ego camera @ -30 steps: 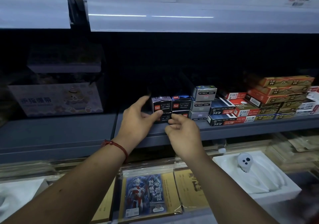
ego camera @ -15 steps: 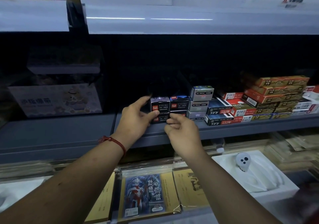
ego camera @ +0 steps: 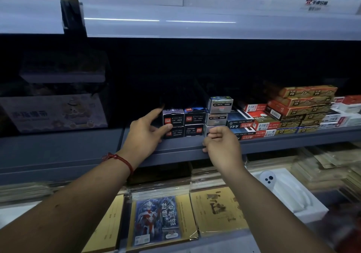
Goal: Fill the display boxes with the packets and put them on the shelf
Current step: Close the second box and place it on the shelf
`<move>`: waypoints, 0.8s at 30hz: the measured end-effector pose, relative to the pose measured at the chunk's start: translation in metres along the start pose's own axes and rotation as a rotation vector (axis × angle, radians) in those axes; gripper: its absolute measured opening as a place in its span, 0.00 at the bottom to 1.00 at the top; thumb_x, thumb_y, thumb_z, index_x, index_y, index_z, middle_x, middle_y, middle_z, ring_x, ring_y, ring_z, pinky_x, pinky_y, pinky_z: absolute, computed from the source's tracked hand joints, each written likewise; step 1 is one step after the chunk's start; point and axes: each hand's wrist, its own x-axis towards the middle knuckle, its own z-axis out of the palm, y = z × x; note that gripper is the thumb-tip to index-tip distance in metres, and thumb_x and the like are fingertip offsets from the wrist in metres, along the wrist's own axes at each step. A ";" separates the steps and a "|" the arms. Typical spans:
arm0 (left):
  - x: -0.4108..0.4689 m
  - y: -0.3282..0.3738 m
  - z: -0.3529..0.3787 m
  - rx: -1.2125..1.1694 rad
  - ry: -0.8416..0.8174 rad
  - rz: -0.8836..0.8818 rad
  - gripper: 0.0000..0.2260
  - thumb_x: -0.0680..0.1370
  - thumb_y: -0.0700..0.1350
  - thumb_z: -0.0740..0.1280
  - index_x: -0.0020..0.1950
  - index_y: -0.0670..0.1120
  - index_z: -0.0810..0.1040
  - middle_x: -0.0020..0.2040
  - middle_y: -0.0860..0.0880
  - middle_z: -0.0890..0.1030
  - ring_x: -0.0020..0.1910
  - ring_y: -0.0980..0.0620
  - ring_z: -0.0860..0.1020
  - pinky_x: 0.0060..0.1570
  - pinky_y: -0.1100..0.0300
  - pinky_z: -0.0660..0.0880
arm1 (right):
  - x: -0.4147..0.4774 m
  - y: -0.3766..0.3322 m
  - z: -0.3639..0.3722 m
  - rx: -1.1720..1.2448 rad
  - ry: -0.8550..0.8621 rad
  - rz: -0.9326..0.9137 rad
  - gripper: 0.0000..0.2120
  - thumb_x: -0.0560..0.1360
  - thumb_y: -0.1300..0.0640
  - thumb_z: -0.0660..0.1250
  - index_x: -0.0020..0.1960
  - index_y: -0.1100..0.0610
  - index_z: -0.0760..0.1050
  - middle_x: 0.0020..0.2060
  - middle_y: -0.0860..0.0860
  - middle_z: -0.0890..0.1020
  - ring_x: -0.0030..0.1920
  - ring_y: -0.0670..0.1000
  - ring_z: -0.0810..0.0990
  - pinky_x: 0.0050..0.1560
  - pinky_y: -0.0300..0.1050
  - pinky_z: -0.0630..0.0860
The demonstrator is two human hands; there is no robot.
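Note:
Small black packet boxes with red labels (ego camera: 194, 117) stand two high and two wide at the front of the grey shelf (ego camera: 175, 148). My left hand (ego camera: 143, 133) touches the left pair: the index finger lies along the side of the upper box and the thumb presses the front of the lower box (ego camera: 175, 132). My right hand (ego camera: 222, 145) hovers at the shelf edge in front of a stack of grey boxes (ego camera: 219, 104), fingers loosely curled and holding nothing.
Flat blue and red boxes (ego camera: 241, 120) and stacked orange boxes (ego camera: 304, 101) fill the shelf to the right. A pale printed carton (ego camera: 54, 112) sits far left. Below lie wrapped booklets (ego camera: 156, 217) and a white tray (ego camera: 304, 209) with a white device (ego camera: 268, 178).
My right hand has left the black boxes and moved right, in front of the grey stack. My left hand stays against the left side of the black boxes.

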 end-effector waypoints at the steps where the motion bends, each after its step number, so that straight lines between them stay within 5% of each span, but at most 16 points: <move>1: 0.000 0.000 0.000 -0.001 0.000 0.001 0.24 0.78 0.48 0.72 0.74 0.57 0.72 0.44 0.53 0.85 0.34 0.55 0.83 0.37 0.70 0.77 | 0.001 0.000 -0.001 -0.014 -0.008 -0.002 0.09 0.77 0.63 0.69 0.55 0.54 0.75 0.50 0.51 0.80 0.49 0.57 0.84 0.54 0.54 0.82; 17: 0.002 -0.005 0.000 -0.005 -0.004 0.009 0.25 0.77 0.48 0.73 0.74 0.56 0.72 0.47 0.60 0.83 0.36 0.52 0.84 0.45 0.56 0.84 | 0.010 -0.004 -0.006 -0.045 -0.070 -0.019 0.08 0.78 0.63 0.68 0.56 0.55 0.74 0.52 0.55 0.80 0.40 0.53 0.83 0.38 0.42 0.81; 24: 0.004 -0.008 -0.001 0.012 0.009 0.022 0.26 0.77 0.48 0.73 0.74 0.55 0.72 0.49 0.55 0.85 0.33 0.52 0.83 0.43 0.59 0.82 | 0.015 -0.004 -0.007 -0.091 -0.056 -0.053 0.05 0.79 0.62 0.67 0.54 0.58 0.72 0.48 0.57 0.80 0.36 0.52 0.81 0.32 0.41 0.80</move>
